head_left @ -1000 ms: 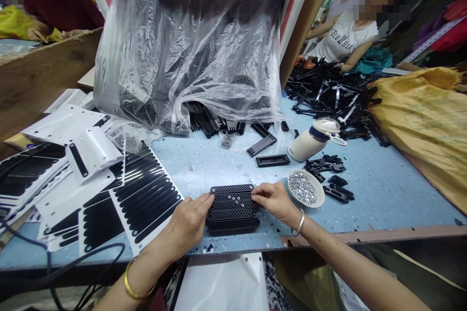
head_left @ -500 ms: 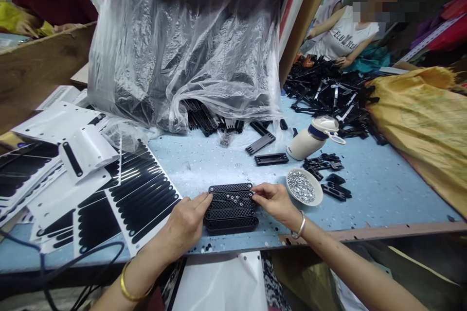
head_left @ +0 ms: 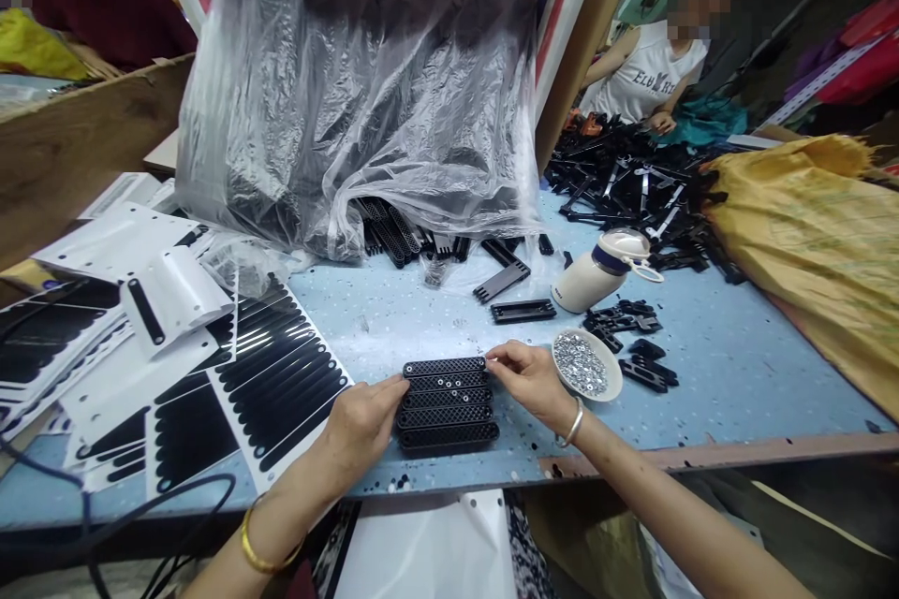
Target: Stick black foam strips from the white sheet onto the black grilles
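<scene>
Several black plastic strips with a lattice surface (head_left: pixel 449 412) lie side by side in a block near the table's front edge. A few small metal nuts (head_left: pixel 453 386) sit loose on top of them. My left hand (head_left: pixel 361 421) presses its closed fingers against the block's upper left end; its thumb is mostly hidden. At the right end of the farthest strip, my right hand (head_left: pixel 530 382) has thumb and index finger pinched together. Whatever is between those fingertips is too small to make out. Just right of that hand stands a white bowl (head_left: pixel 612 386) full of small metal nuts.
A cream bottle (head_left: pixel 586 285) and black parts (head_left: pixel 642 365) stand near the bowl. Sheets of black stickers (head_left: pixel 281 384) cover the left side. Plastic film (head_left: pixel 421 122) drapes over stock behind. At the back right are a black parts pile (head_left: pixel 632 173), a yellow sack (head_left: pixel 807 215) and a co-worker (head_left: pixel 650 65).
My right thumb and index finger have come together at the far strip's right end; before, they were slightly apart beside the two farthest strips. My left hand stays at the block's left end.
</scene>
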`<state>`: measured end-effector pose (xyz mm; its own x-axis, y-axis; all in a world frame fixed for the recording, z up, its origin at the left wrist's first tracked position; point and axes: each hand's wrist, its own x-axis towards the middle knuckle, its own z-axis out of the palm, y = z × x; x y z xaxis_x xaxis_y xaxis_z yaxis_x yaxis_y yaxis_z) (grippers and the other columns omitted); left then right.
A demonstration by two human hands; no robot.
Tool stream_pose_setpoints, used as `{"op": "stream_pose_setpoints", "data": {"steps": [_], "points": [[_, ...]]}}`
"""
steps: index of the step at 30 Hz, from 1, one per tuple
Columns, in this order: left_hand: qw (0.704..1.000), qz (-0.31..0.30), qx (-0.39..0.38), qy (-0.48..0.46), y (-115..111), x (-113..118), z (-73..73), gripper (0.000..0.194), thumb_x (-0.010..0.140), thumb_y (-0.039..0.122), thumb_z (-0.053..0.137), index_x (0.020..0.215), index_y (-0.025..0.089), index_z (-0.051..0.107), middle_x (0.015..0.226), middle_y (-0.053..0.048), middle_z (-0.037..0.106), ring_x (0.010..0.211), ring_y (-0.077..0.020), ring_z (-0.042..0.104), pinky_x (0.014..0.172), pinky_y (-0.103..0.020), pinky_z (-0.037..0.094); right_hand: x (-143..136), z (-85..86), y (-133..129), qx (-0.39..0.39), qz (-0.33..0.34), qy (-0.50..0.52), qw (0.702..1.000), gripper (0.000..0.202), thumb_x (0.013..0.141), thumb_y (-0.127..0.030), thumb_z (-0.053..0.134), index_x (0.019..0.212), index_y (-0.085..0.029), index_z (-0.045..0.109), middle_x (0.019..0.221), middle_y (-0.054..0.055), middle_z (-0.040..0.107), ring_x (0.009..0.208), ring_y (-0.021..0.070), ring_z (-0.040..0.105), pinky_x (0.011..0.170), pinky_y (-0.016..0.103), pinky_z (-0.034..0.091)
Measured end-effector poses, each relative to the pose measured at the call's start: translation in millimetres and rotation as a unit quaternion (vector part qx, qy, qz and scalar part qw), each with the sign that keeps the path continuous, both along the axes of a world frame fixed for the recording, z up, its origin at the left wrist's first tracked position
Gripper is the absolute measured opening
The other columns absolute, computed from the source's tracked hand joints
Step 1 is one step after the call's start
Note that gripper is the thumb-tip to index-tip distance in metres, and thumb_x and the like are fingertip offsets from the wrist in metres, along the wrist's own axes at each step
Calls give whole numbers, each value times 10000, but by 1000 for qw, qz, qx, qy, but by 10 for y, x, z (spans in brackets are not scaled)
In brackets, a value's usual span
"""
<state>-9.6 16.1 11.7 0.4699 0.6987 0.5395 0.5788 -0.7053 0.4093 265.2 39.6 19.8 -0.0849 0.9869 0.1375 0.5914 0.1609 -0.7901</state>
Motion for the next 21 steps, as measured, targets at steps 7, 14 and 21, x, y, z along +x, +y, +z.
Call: {"op": "stream_pose_setpoints", "data": {"steps": [7, 14, 21], "points": [[997, 10, -72, 10, 79, 38, 48, 248, 883, 112, 419, 862, 149, 663, 724, -61, 716, 641, -173, 688, 599, -290, 564, -122, -48, 53, 7, 47, -23, 999, 154, 724, -179, 598, 760, -204, 746, 673, 30, 711, 598, 158, 635, 590, 260, 507], [983, 1, -180, -26, 116, 71, 118, 217, 848, 120, 452, 843, 154, 666, 702, -47, 701, 610, -158, 665, 565, -252, 518, -73, -125, 101, -60, 29, 29, 997, 196, 700, -234, 608, 823, -179, 749, 521, -11, 637, 466, 132, 554, 466, 232, 463], [965, 61, -245, -72, 110, 25, 132, 116, 792, 165, 536, 754, 147, 644, 602, -13, 637, 528, -117, 579, 515, -213, 434, 27, -34, 9, 0, 5, -18, 1000, 179, 742, -298, 592, 772, -189, 731, 565, 17, 663, 493, 148, 585, 489, 243, 475]]}}
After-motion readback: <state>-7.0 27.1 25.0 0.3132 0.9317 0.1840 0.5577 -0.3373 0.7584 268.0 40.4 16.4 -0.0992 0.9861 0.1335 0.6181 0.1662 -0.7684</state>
